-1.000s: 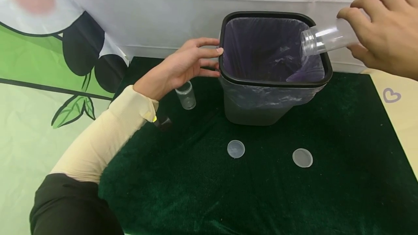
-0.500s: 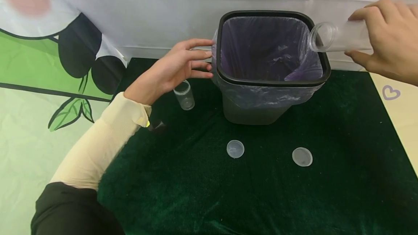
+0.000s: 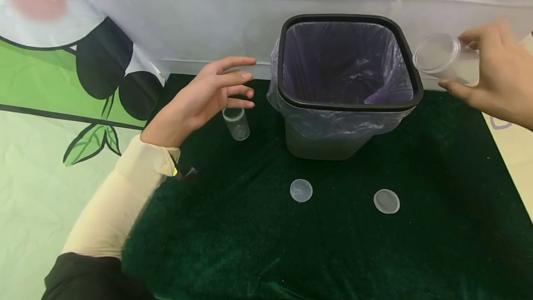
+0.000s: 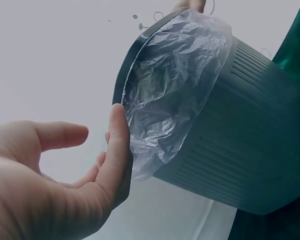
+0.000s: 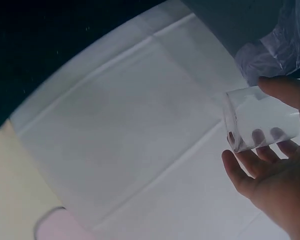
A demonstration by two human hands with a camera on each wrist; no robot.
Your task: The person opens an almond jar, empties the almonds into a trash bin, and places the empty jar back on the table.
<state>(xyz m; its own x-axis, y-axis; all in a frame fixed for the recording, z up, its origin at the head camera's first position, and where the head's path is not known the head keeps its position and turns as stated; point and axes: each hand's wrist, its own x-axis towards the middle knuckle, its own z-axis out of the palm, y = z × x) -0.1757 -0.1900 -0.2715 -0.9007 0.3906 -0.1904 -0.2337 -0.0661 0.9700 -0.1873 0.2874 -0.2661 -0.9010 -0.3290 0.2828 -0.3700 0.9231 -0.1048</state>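
Observation:
My right hand (image 3: 499, 71) grips a clear plastic jar (image 3: 441, 57), tilted with its open mouth facing left, just right of the trash can's black rim (image 3: 354, 105). In the right wrist view the fingers curl round the see-through jar (image 5: 262, 117), which shows no contents. My left hand (image 3: 212, 89) hangs with loosely spread fingers left of the trash can (image 3: 325, 145), holding nothing. A purple-tinted bag (image 3: 316, 59) lines the can and folds over its rim. Below the left fingers a second clear jar (image 3: 237, 126) stands open on the green cloth.
Two round translucent lids, a left lid (image 3: 301, 190) and a right lid (image 3: 386, 201), lie on the dark green cloth (image 3: 266, 244) in front of the can. A white curtain (image 3: 216, 22) hangs behind, and a cartoon-printed sheet (image 3: 37, 82) covers the left side.
My left hand has come off the can's rim and moved left. The right hand has drawn the jar rightward from over the can, its mouth turning up toward the camera.

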